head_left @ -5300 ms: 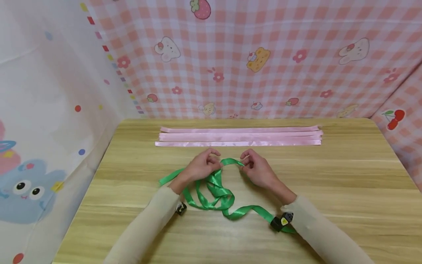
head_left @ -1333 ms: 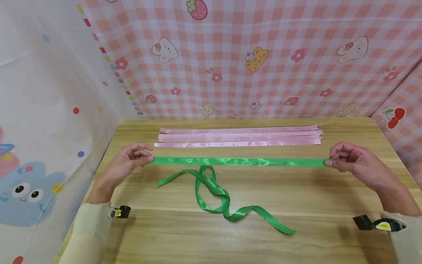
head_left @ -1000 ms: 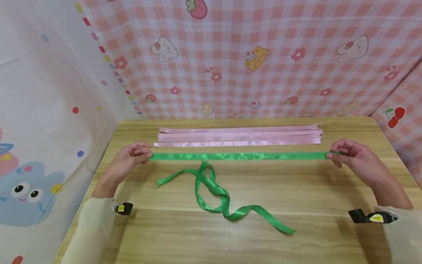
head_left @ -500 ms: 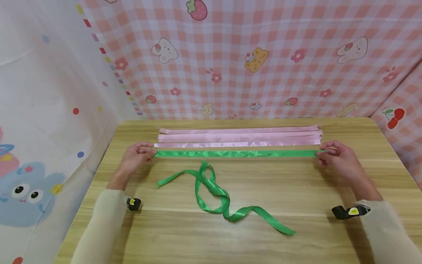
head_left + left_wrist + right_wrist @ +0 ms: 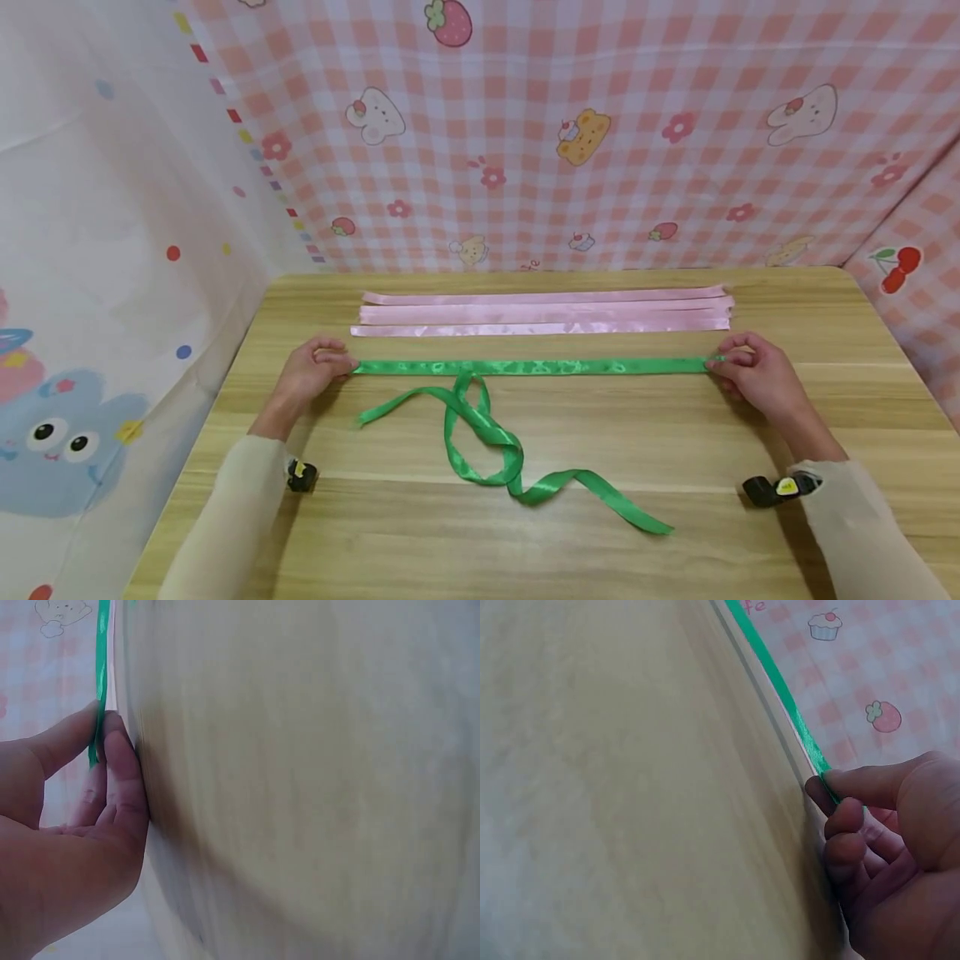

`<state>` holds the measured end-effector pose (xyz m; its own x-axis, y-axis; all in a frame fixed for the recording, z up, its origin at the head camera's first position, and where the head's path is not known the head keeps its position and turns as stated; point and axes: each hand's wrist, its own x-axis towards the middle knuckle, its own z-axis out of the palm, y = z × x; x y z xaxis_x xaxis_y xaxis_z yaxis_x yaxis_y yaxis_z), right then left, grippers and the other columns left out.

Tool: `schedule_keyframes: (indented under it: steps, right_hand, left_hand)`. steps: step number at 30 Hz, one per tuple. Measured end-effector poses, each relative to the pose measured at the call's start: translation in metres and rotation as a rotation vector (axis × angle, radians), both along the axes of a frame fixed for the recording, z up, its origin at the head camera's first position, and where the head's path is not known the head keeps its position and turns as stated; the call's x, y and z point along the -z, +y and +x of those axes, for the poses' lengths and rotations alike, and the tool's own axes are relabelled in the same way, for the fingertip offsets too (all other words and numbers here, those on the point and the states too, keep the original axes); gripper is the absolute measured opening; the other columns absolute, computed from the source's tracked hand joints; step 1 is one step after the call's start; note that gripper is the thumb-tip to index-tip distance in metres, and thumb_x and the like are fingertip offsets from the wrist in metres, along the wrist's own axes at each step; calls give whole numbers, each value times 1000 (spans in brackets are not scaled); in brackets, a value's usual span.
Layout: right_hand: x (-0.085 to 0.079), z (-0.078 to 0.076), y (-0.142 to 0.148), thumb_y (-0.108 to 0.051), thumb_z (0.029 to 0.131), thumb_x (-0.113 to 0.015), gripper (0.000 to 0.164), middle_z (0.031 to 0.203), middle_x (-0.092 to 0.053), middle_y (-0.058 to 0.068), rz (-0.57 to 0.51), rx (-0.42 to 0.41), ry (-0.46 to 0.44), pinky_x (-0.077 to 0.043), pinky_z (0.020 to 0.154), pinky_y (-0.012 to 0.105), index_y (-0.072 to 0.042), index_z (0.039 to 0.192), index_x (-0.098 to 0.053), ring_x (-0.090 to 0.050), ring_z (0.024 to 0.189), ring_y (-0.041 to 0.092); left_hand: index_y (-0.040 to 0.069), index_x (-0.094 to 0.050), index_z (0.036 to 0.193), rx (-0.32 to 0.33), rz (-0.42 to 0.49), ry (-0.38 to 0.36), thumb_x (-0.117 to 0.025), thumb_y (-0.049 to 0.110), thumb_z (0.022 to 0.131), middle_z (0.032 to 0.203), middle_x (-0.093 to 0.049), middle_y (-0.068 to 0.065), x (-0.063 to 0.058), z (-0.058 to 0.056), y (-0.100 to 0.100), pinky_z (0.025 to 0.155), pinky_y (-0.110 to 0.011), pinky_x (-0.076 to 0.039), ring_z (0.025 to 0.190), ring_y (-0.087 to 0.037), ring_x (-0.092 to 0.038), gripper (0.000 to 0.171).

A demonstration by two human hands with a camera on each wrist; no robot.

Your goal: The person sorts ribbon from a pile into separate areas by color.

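Observation:
A green satin ribbon is stretched straight from side to side, close over the wooden table. My left hand pinches its left end between thumb and fingers, and the left wrist view shows a short green tail past the left thumb. At the other end my right hand pinches the ribbon; in the right wrist view the right thumb presses it against the fingertips. Nearer me lies a loose, looped heap of green ribbon, with one tail reaching left and another trailing to the lower right.
Several pink ribbons lie flat in parallel rows behind the stretched green one. The wooden table ends at a pink checked cloth at the back. A white printed cloth hangs at the left.
Earlier both hands were together over the green heap; they then moved apart, pulling one ribbon straight. In the last half second the taut ribbon has come slightly toward me, away from the pink rows.

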<state>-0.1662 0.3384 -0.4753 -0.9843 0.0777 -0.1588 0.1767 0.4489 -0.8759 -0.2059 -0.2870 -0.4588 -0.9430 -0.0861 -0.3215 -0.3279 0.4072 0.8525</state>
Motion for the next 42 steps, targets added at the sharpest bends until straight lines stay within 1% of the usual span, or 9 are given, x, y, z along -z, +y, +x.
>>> schedule_keyframes:
  steps: [10, 22, 25, 29, 32, 35, 38, 40, 42]
  right_hand:
    - [7, 3, 8, -18, 92, -72, 31, 64, -58, -18, -43, 52, -9, -37, 43, 24, -9, 109, -47, -43, 49, 6]
    - [6, 6, 9, -12, 91, -73, 32, 67, -61, -18, -119, 66, 16, -36, 43, 22, -18, 108, -46, -41, 48, 5]
    - [5, 7, 8, -13, 91, -73, 33, 68, -62, -18, -128, 67, 15, -36, 43, 22, -20, 109, -46, -42, 48, 5]
    - [5, 7, 7, -15, 91, -73, 39, 77, -64, -20, -132, 86, 20, -39, 45, 21, -26, 111, -42, -46, 51, 4]
    - [3, 8, 4, -18, 91, -74, 47, 92, -60, -14, -90, 123, 39, -44, 51, 19, -30, 117, -36, -52, 60, 3]
    - [-5, 12, -7, -23, 91, -73, 52, 101, -50, -4, -27, 145, 78, -46, 56, 19, -32, 123, -33, -53, 68, 5]
    - [-21, 18, -26, -20, 93, -71, 45, 101, -50, -4, -11, 97, 135, -43, 54, 20, -31, 122, -39, -48, 64, 7]
    - [-31, 20, -42, -11, 94, -68, 34, 97, -54, -6, -47, 5, 185, -44, 54, 19, -24, 118, -47, -53, 65, 6]
    - [-37, 24, -58, -2, 94, -64, 24, 92, -60, -8, -92, -119, 217, -47, 55, 19, -14, 112, -53, -57, 68, 6]
  left_hand:
    - [-5, -40, 140, 46, 26, -38, -71, 17, 93, 112, -72, -6, -3, 7, -6, 82, -15, -51, 85, -1, -67, 61]
    - [-6, -38, 140, 27, 56, -42, -69, 17, 94, 113, -71, -7, -1, 7, -7, 80, -14, -52, 83, 2, -66, 60]
    - [-6, -38, 142, 22, 69, -43, -69, 16, 95, 110, -71, -4, -1, 6, -7, 80, -15, -52, 83, 2, -67, 60]
    - [-3, -36, 145, 21, 97, -53, -68, 18, 95, 112, -70, 1, -2, 5, -11, 83, -17, -52, 86, 0, -67, 63]
    - [0, -34, 148, 20, 100, -47, -67, 22, 96, 128, -64, -10, -6, 5, -15, 86, -20, -53, 91, 0, -67, 65]
    - [0, -34, 148, 28, 66, -8, -66, 22, 97, 141, -52, -21, -13, 8, -16, 87, -21, -53, 92, 2, -64, 64]
    - [-2, -39, 144, 60, 11, 69, -66, 18, 97, 141, -50, -24, -24, 13, -4, 85, -17, -51, 96, 1, -60, 58]
    - [-3, -44, 139, 101, -20, 127, -67, 16, 95, 137, -53, -24, -32, 17, 10, 82, -14, -50, 101, -4, -60, 53]
    - [-4, -47, 134, 149, -22, 175, -68, 11, 94, 133, -55, -25, -38, 21, 27, 83, -13, -49, 108, -14, -60, 47]
